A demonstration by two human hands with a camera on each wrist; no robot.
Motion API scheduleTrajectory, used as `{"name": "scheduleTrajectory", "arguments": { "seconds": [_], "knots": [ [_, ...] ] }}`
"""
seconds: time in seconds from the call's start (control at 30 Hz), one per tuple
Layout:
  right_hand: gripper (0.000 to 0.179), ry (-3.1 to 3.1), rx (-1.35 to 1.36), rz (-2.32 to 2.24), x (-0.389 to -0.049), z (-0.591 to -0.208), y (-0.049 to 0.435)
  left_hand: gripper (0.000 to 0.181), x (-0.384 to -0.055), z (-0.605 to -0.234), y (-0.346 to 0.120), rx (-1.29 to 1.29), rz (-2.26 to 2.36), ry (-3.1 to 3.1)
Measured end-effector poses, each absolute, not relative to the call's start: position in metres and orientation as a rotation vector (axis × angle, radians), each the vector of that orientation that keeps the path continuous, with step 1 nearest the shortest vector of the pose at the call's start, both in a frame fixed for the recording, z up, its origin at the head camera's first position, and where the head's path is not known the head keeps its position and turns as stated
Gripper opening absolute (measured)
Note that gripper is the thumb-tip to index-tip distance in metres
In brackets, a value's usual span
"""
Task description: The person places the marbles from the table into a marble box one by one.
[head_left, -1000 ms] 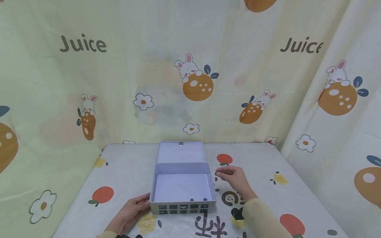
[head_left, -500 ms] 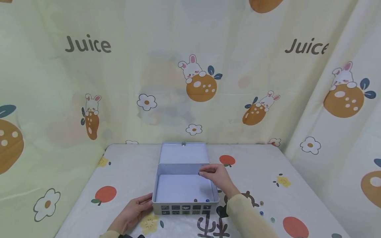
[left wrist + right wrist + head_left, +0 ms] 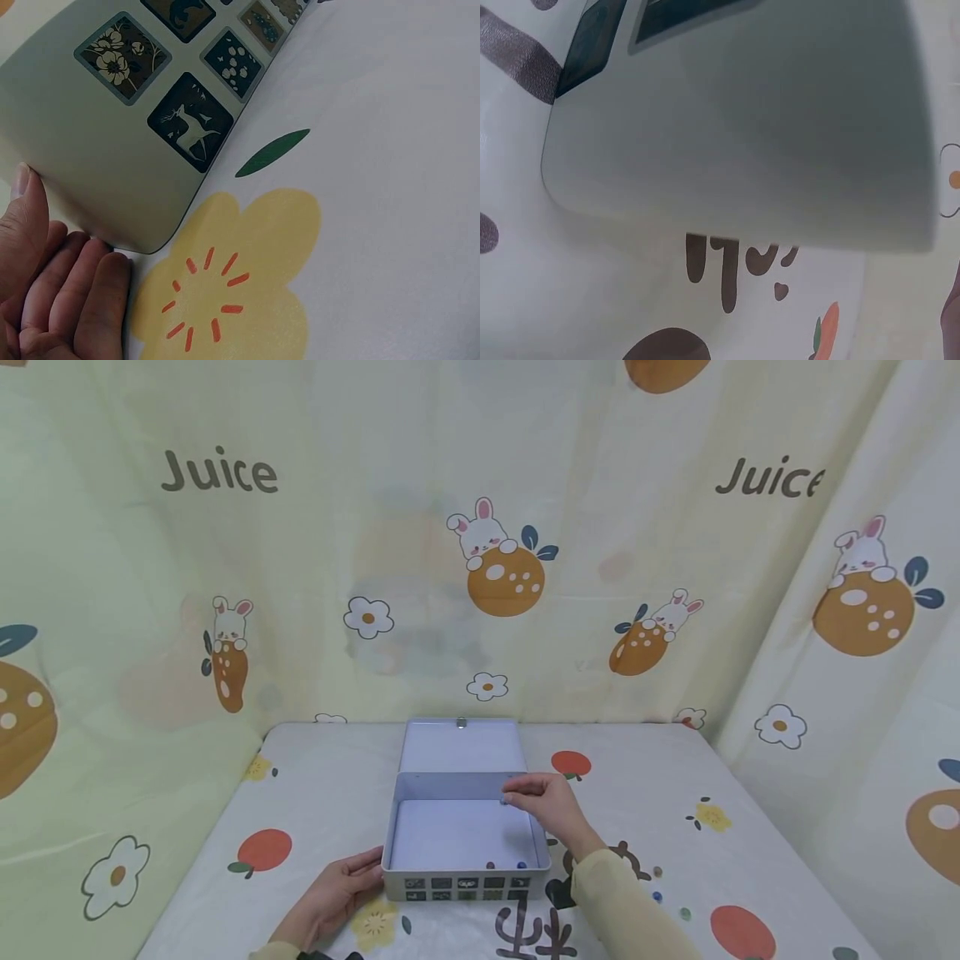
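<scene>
"Small round bluish bead: where is it?"

"Against the right rear part of the pale rectangular metal box, seen from the head camera. How far it is above the box's floor, I can't tell."

"And the fingers there?"

"The right hand pinches the bead at its fingertips, thumb and forefinger together, with the wrist passing over the box's right rim. The right wrist view is mostly filled by the box's wall, so the grip doesn't show there."

"What about the left hand?"

"At the box's left side, near the front corner. Its fingers are relaxed, grasping nothing, and rest against the outer wall; in the left wrist view the thumb is up along that wall, too."

"Anything lying in the box?"

"Two tiny balls along the front wall: a brown ball, and right of it a dark blue ball."

"And around it?"

"The white lid is folded back behind the box. To the box's right, on the white printed tablecloth, lie a brownish ball, a bright blue ball and a pale green ball, in a slanting row."
</scene>
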State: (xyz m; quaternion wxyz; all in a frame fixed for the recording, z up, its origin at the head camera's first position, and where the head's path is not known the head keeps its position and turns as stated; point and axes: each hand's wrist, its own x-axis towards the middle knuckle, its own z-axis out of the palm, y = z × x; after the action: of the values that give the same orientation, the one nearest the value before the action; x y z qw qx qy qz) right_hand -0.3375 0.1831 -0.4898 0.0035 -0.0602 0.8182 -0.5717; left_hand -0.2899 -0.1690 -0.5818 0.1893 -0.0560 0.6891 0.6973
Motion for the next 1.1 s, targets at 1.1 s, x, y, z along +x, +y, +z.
{"name": "scheduleTrajectory", "arguments": {
  "seconds": [1.1],
  "knots": [
    [0.041, 2.792, 0.303, -1.476, -0.284, -0.516, 0.386, 0.063, -0.29, -0.58, -0.166, -0.23, 1.943, 1.977]
  ]
}}
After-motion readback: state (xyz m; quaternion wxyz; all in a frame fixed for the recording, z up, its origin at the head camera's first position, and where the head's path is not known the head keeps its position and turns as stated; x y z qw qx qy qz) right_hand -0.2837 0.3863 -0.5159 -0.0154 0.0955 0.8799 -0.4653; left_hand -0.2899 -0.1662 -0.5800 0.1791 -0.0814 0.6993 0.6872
